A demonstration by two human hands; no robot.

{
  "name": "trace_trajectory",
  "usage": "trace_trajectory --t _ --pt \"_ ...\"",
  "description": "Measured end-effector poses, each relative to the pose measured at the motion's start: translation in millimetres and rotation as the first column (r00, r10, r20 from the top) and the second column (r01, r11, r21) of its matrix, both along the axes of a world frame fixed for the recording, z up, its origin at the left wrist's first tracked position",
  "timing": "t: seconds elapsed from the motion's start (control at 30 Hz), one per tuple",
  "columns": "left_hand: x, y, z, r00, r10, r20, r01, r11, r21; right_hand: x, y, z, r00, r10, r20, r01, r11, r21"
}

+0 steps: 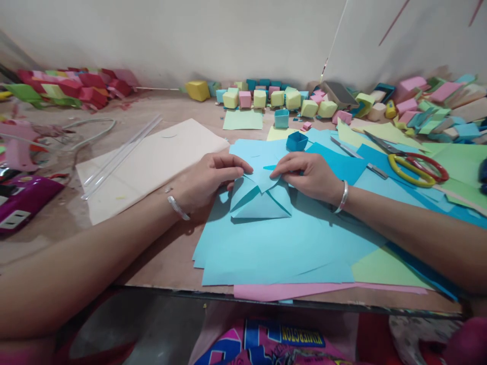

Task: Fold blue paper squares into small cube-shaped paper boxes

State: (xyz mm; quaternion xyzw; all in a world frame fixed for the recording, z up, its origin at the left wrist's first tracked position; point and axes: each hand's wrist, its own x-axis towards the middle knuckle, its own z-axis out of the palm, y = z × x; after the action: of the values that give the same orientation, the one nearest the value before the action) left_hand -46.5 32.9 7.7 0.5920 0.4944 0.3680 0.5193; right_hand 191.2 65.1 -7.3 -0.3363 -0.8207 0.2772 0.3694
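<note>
Plywood tabletop [160,263], bare brown and matte, scuffed, carries everything; its front edge runs dark along the bottom. Cream sheet [152,157], large, flat and stiff-looking, lies at left with two clear plastic rods [122,154] across its corner. Loose stack of light blue paper [266,248] spreads over the centre, smooth and thin, with pale green and pink sheets showing under its near edge and darker blue sheets fanned toward the right. Row of small paper cubes [274,99] in yellow, pink, teal and green lines the back wall; a heap of red and green folded pieces sits far left. Scissors [413,165] with yellow and red loop handles rest on the sheets at right, blades shut. Left hand [207,182], silver bangle at the wrist, lies knuckles up, fingertips pinching the left side of the folded blue piece [258,200]. Right hand [308,175], also bangled, pinches the piece's upper right flap. That piece sits on top of the blue stack between both hands, creased into crisp triangular flaps over a pointed base. Small open blue box [297,141], square-walled, stands just behind the right hand.
</note>
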Motion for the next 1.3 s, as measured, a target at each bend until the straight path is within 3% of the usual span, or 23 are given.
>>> trace_trajectory --t 0.17,0.3,0.6,0.73,0.9,0.97,1.07,1.17,1.23,1.3 --pt "4 -3 3.0 0.982 0.048 -0.181 -0.024 0.991 0.135 1 -1 -5.0 0.996 -0.015 0.086 0.008 0.997 0.079" --pt "6 -4 3.2 0.972 0.056 -0.23 -0.025 0.99 0.135 1 -5 -3.8 0.998 -0.025 0.064 0.018 0.994 0.105" --pt "6 -2 3.9 0.997 0.083 -0.007 -0.083 0.995 -0.057 -4 -13 3.2 0.999 -0.044 -0.032 0.047 0.994 0.101" --pt "7 -2 8.0 0.995 0.102 0.018 -0.099 0.989 -0.107 -5 -15 3.4 0.996 -0.043 -0.072 0.044 0.999 0.016" --pt "8 -1 10.2 0.978 0.153 0.138 -0.14 0.985 -0.102 -5 -11 0.6 0.942 -0.286 -0.177 0.28 0.958 -0.058" --pt "9 -3 11.6 0.985 0.133 0.112 -0.118 0.984 -0.132 -4 -9 1.5 0.91 -0.355 -0.216 0.339 0.935 -0.106" --pt "10 -4 14.4 0.989 0.138 0.052 -0.133 0.988 -0.084 -4 -10 5.6 0.921 -0.314 -0.23 0.266 0.939 -0.22" --pt "7 0 15.1 0.979 0.18 0.101 -0.177 0.984 -0.033 -4 -13 8.0 0.952 -0.128 -0.278 0.043 0.956 -0.29" --pt "1 5 13.4 0.977 0.174 0.125 -0.174 0.985 -0.014 -3 -14 6.4 0.951 -0.016 -0.308 -0.063 0.968 -0.244" --pt "-5 11 10.8 0.984 0.137 0.116 -0.137 0.991 -0.007 -1 -12 2.9 0.962 0.053 -0.269 -0.093 0.986 -0.135"
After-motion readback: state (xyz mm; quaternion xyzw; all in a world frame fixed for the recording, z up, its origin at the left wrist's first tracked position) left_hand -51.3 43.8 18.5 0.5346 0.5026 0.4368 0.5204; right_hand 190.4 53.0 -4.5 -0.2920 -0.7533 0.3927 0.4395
